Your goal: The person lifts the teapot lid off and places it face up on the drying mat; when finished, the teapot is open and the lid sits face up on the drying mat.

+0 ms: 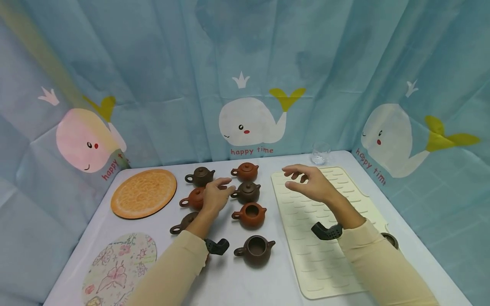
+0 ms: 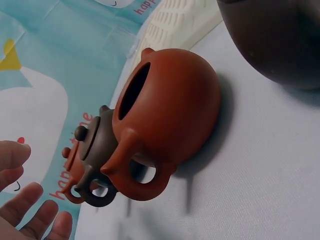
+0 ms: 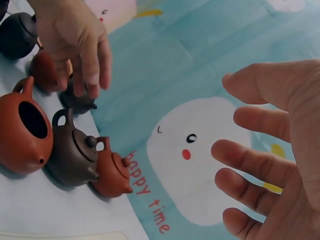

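Small clay teapots, reddish-brown and dark brown, stand in two columns on the white table. My left hand point(image 1: 217, 196) hovers between the columns with loosely bent fingers and holds nothing. It is nearest a lidded dark teapot point(image 1: 249, 193) and a red teapot point(image 1: 194, 199) partly behind it. Behind the dark one stands a lidded red teapot point(image 1: 248, 171); in front are a lidless red teapot point(image 1: 253, 216) and a lidless dark teapot point(image 1: 257, 251). Over the cream mat point(image 1: 302, 250), my right hand point(image 1: 311, 183) is raised, fingers apart, holding nothing. My left sleeve hides part of the left column.
A clear glass point(image 1: 320, 155) stands at the back right. At the left lie a round orange-brown mat point(image 1: 143, 193) and a round patterned mat point(image 1: 118, 267). A dark round thing point(image 1: 390, 240) shows partly behind my right sleeve. Blue curtains point(image 1: 172, 127) enclose the table.
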Demonstrator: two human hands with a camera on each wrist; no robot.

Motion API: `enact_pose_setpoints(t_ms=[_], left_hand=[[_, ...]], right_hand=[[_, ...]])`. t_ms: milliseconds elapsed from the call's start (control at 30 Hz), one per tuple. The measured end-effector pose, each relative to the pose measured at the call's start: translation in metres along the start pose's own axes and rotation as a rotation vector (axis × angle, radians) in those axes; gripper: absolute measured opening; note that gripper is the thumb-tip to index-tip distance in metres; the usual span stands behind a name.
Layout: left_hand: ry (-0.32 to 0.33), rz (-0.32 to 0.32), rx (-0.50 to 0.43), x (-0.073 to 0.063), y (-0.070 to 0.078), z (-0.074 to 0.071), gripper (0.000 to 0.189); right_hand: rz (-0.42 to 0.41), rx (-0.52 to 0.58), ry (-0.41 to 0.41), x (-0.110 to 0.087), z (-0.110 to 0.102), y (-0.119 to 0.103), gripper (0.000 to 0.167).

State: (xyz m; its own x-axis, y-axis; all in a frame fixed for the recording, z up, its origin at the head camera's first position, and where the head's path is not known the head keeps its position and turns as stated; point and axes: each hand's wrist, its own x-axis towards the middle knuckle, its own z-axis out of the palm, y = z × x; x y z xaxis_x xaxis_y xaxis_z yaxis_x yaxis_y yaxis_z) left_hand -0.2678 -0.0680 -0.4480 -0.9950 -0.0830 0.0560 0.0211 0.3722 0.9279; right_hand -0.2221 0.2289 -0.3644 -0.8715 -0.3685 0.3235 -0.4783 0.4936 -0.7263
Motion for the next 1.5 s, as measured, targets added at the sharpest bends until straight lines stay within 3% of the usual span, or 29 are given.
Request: enact_pose_setpoints(t_ms=[333, 700, 867, 1167, 1500], left_hand=[[-0.027, -0.068, 0.051, 0.012, -0.007, 0.007, 0.03], [-0.08, -0.087, 0.126, 0.019, -0.018, 0.008, 0.03], [-0.09, -0.078, 0.133, 0.023, -0.021, 0.008, 0.028], [-0.183, -0.067, 0.129, 0.027, -0.023, 0.011, 0.019], [-0.17, -0.042, 0.152, 0.027, -0.03, 0.019, 0.013]], right_hand=[[-0.033, 0.027, -0.013, 0.011, 0.01, 0.013, 0.038], [-0.042, 0.039, -0.038, 0.02, 0.021, 0.016, 0.036], [-0.055, 0.04, -0.043, 0.028, 0.028, 0.017, 0.036], [-0.058, 0.069, -0.057, 0.04, 0.043, 0.022, 0.036], [0.006, 0.075, -0.072, 0.043, 0.054, 0.021, 0.039]])
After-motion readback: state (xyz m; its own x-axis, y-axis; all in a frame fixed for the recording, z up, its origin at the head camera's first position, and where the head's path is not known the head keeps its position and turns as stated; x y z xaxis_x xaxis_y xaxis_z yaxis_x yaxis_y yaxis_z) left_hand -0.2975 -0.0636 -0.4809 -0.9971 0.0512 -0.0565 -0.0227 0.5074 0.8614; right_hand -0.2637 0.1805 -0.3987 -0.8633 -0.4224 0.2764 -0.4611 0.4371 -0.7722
